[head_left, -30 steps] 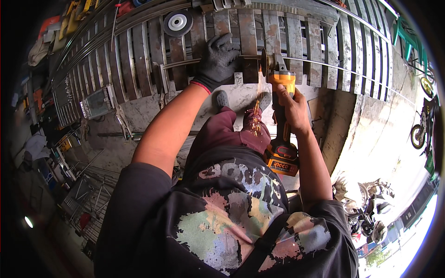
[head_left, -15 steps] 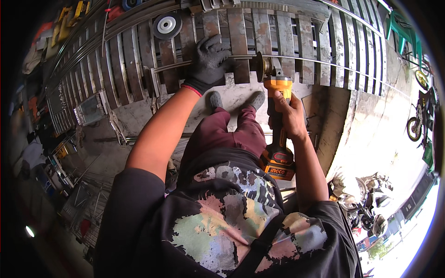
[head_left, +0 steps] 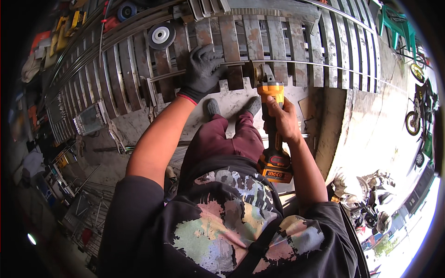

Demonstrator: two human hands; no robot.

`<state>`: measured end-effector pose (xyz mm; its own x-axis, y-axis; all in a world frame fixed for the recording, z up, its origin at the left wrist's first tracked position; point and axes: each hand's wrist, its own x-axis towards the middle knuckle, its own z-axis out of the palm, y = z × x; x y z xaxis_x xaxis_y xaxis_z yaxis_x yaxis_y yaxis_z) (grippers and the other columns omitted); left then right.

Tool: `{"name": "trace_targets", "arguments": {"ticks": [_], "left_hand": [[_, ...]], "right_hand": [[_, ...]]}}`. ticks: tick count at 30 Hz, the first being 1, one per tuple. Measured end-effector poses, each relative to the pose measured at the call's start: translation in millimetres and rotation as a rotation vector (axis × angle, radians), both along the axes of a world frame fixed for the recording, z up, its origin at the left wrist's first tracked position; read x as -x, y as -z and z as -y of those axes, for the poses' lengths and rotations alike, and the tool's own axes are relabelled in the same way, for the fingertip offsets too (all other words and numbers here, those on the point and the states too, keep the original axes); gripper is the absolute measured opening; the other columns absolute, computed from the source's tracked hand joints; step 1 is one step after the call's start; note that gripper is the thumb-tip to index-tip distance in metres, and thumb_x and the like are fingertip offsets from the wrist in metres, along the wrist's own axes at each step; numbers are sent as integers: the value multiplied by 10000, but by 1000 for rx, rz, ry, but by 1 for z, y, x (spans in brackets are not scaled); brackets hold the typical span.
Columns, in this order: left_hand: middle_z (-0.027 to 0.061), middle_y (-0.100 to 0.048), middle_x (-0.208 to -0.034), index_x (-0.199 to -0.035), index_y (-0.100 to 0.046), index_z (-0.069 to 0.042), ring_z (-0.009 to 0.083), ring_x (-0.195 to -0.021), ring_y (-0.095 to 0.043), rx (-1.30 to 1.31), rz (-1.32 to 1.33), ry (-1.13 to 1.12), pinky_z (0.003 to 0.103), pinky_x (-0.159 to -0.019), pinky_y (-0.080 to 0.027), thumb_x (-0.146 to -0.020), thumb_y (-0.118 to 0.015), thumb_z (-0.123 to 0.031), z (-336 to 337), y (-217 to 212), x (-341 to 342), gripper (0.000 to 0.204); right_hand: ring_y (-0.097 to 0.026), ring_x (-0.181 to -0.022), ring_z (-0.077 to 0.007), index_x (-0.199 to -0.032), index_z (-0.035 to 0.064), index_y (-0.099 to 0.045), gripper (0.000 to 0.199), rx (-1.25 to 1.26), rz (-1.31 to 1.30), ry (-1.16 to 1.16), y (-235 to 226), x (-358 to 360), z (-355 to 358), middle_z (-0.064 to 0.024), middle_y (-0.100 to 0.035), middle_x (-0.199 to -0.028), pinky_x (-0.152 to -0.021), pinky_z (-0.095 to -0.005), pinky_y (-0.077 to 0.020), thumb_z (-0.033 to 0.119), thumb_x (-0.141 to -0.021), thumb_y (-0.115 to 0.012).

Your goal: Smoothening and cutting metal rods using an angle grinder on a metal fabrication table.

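My left hand, in a dark grey glove with a red cuff, is closed over a thin metal rod lying across the slatted metal bench. The glove hides the stretch of rod beneath it. My bare right hand grips a yellow and black cordless angle grinder by its body, thumb on top, battery end toward me. The grinder's disc stands edge-on at the rod, just right of the left hand. Whether it cuts into the rod cannot be made out.
A loose round grinding disc rests on the bench slats at far left. Metal profiles lie along the far edge. A clamp hangs at the near left edge. Green plastic chair and motorbikes stand right.
The whole view has shifted slightly, so the bench sits a little lower and left in it. Both hands keep their places at the rod, and the grinder stays beside the left hand.
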<state>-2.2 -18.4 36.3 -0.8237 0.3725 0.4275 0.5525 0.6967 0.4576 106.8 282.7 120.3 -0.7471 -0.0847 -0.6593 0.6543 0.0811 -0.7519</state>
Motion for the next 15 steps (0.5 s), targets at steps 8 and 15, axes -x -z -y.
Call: {"name": "trace_targets", "arguments": {"ticks": [8,15], "left_hand": [[70,-680,-1158,-1024,-758,-129,353,-1247,-617,-2,-19,32,563,-1122,-435,-791,-837,-147,-9,-4,-1,247],[76,-680,-1138,-993,-757,-128,350,-1236,-619,-15,-27,10,564,-1126,-433,-789,-834,-154,-4,0,-2,219]], "right_hand": [[-616,-494,-168,-1032,45,-566,400,8,23,34,1,-1,-5,-76,-626,-731,-445,-329,-525,431,-1083,-661],[-609,-487,-165,-1065,39,-584,406,32,34,0,4,4,-1,-78,-632,-735,-442,-327,-520,435,-1077,-669]]}}
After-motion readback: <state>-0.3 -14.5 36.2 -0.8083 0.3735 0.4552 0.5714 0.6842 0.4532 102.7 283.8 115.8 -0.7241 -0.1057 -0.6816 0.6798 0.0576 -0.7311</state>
